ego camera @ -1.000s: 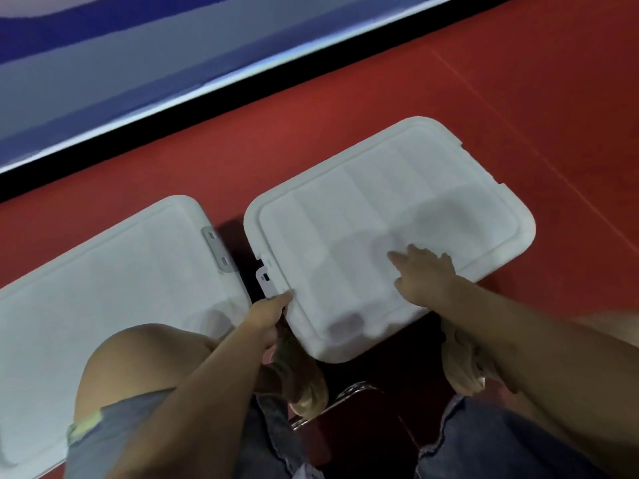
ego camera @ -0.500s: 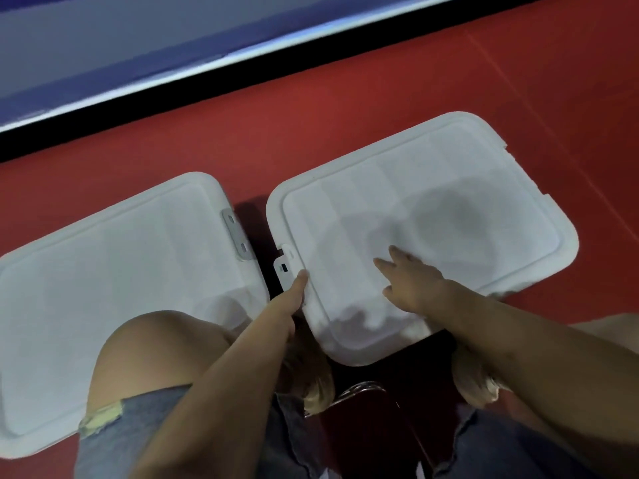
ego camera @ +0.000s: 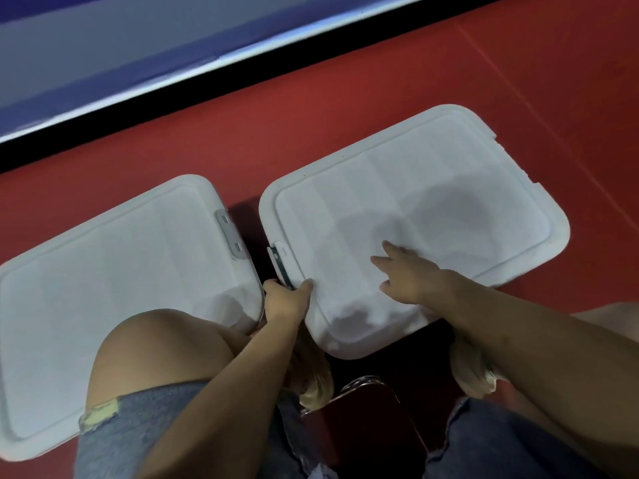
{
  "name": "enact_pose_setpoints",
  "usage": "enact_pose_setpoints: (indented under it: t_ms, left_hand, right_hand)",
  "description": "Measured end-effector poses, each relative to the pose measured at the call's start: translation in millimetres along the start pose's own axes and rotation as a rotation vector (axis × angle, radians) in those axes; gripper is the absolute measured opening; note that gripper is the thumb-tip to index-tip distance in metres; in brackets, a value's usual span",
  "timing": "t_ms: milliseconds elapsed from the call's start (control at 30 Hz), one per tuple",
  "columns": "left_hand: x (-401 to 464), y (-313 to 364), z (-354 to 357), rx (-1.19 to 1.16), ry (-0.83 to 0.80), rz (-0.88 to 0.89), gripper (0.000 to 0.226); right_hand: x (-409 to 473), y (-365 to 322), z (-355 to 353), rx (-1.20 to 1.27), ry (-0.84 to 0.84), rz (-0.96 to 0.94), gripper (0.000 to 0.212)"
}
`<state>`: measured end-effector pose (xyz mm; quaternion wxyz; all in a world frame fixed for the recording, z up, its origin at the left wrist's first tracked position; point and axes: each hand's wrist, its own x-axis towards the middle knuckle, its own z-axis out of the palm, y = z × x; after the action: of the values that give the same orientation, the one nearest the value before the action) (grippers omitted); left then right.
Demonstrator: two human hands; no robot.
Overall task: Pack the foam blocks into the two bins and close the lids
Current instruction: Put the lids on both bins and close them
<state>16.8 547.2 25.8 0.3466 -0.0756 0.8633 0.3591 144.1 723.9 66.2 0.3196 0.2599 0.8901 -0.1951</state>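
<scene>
Two white bins stand side by side on the red floor, both with their lids down. The left bin's lid has a grey latch on its right edge. On the right bin's lid my right hand presses flat with spread fingers. My left hand grips that lid's left edge at its latch, thumb on top and fingers curled down the side. No foam blocks are visible; the bins' insides are hidden.
My bare left knee covers the near right corner of the left bin. A dark red stool seat shows between my legs. A blue and grey wall with a black skirting runs along the far side.
The latch on the right bin's left side has folded down against the bin. My left hand moved from under the latch to grip over it. My right hand stayed pressed on the lid.
</scene>
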Motion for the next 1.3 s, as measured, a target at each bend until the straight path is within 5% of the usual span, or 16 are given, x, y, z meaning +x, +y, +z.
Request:
enact_pose_setpoints:
  t_ms: [133,433,1033,1133,1300]
  left_hand:
    - [-2.5,3.0,3.0,0.184,-0.083,0.108,0.086]
    - [-4.6,4.8,3.4,0.228,-0.03,0.111,0.084]
    - [-14.7,15.0,10.8,0.682,0.02,0.32,0.066]
    - [-24.7,37.8,18.8,0.635,0.057,0.5,0.068]
    - [-53.3,96.9,59.3,0.459,-0.261,0.597,0.048]
  right_hand:
    - [1.0,6.4,0.8,-0.027,0.012,-0.03,0.048]
    - [-5.1,13.0,-1.2,-0.059,0.027,-0.084,0.054]
    - [3.8,26.9,-11.7,0.03,0.018,-0.095,0.056]
    - [13.2,56.6,-25.4,0.267,0.08,0.018,0.058]
    - [14.5,130.4,-43.6,0.392,0.31,0.408,0.054]
